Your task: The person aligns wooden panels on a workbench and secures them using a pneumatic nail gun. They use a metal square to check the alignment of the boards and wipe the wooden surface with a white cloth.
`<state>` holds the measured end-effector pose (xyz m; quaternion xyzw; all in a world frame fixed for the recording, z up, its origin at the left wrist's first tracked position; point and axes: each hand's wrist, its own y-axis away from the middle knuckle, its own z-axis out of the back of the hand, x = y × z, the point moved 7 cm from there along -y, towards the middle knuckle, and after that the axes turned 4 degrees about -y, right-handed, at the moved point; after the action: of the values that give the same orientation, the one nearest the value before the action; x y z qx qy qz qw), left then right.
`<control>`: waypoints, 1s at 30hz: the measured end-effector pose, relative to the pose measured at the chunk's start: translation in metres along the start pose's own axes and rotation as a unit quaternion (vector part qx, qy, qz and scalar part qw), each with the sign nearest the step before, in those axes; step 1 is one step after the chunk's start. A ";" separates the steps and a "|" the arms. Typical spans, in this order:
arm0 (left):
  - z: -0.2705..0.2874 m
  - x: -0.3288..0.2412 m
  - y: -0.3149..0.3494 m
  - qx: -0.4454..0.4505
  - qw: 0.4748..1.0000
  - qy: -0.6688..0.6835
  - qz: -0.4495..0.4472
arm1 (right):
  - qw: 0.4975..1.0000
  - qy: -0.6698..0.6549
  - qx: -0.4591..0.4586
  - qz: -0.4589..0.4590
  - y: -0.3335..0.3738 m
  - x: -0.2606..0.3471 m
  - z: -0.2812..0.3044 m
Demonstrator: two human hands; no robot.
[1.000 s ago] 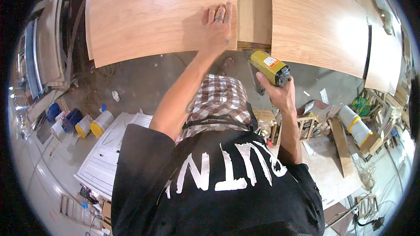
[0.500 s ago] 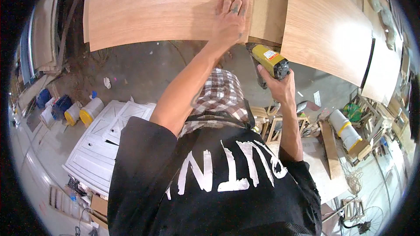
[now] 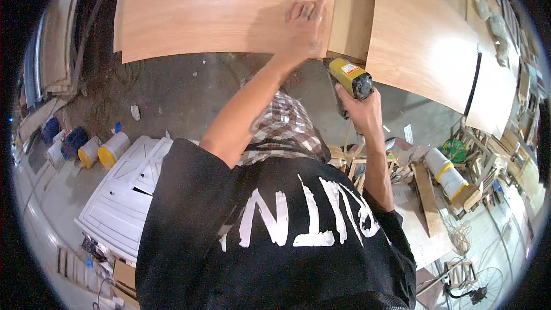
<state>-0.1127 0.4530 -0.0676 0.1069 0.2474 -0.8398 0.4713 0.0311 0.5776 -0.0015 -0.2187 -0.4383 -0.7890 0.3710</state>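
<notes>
My left hand [image 3: 303, 27] presses on a wood-grain panel [image 3: 229, 11], near its right end, with nothing in it and the fingers partly stretched out on the surface. In my right hand [image 3: 361, 109] is a yellow-green and black nail gun [image 3: 348, 74], gripped by its handle. Its nose points at the panel's near right corner, next to a paler wood strip [image 3: 351, 11]; whether the tip touches the wood I cannot tell. A thin yellowish hose [image 3: 348, 144] hangs below the gun.
Another wood-grain panel [image 3: 419, 40] lies right of the strip. White panelled doors [image 3: 117, 195] stand at the left, beside white buckets with yellow rims [image 3: 113, 148]. On the right are a wooden board [image 3: 426, 198], another bucket [image 3: 446, 172], scrap timber and a fan [image 3: 477, 294].
The view has shifted slightly. My left hand stays pressed on the panel, and the nail gun remains at the panel's corner with its body turned a little.
</notes>
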 end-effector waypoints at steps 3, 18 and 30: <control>0.035 0.034 0.010 -0.002 0.956 0.271 0.113 | 1.000 0.013 0.008 -0.026 0.015 -0.010 0.019; 0.296 0.414 -0.048 -0.213 0.932 0.046 0.291 | 0.992 0.113 0.038 0.037 0.026 0.346 -0.041; 0.198 0.457 -0.071 -0.129 0.884 0.309 0.327 | 0.926 0.277 0.223 0.123 -0.164 0.546 -0.294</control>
<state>-0.4054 0.0437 -0.0649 0.3742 0.4373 -0.5228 0.6289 -0.4463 0.1674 0.1247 0.0450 -0.4519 -0.6483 0.6111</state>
